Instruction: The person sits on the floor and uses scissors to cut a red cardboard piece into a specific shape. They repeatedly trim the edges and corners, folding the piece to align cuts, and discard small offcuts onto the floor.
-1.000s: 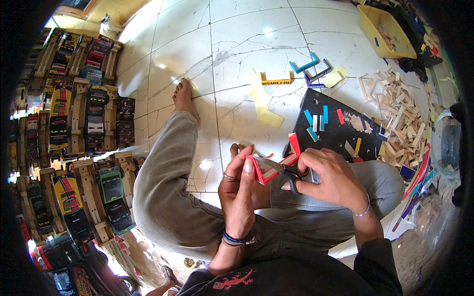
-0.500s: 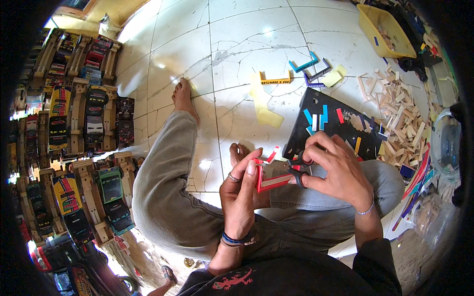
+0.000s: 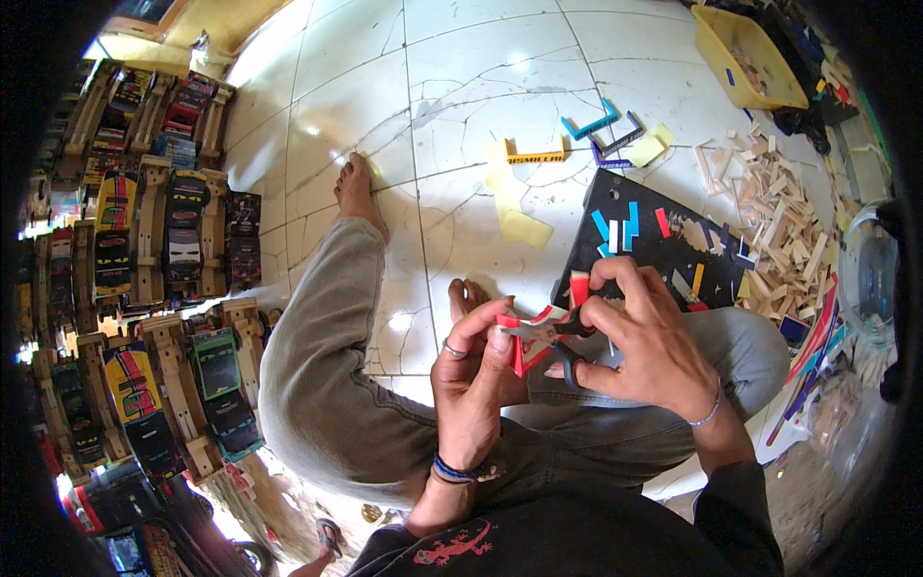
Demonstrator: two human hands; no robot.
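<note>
My left hand (image 3: 469, 375) pinches a small red-covered bracket (image 3: 525, 354) between thumb and fingertips. The bracket seems to be wood wrapped in red strip; scissors partly hide its shape. My right hand (image 3: 649, 341) grips black-handled scissors (image 3: 575, 337), fingers in the loops. Their metal blades lie across the bracket, close to my left fingertips; whether they are cutting, I cannot tell. A red end with a pale tip (image 3: 579, 288) stands up beside my right index finger. Both hands are over my crossed legs.
A black board (image 3: 615, 197) with coloured strips lies beyond my right hand. Finished-looking yellow (image 3: 536, 157) and blue brackets (image 3: 591, 125) sit on the tiles, near yellow paper (image 3: 525, 228). Wood offcuts (image 3: 784, 216) and a yellow tub (image 3: 731, 72) are at right; toy trucks (image 3: 183, 221) line the left.
The red bracket has turned in my left fingers, and one red end now stands up by my right index finger. The scissors' blades have moved left, across the bracket.
</note>
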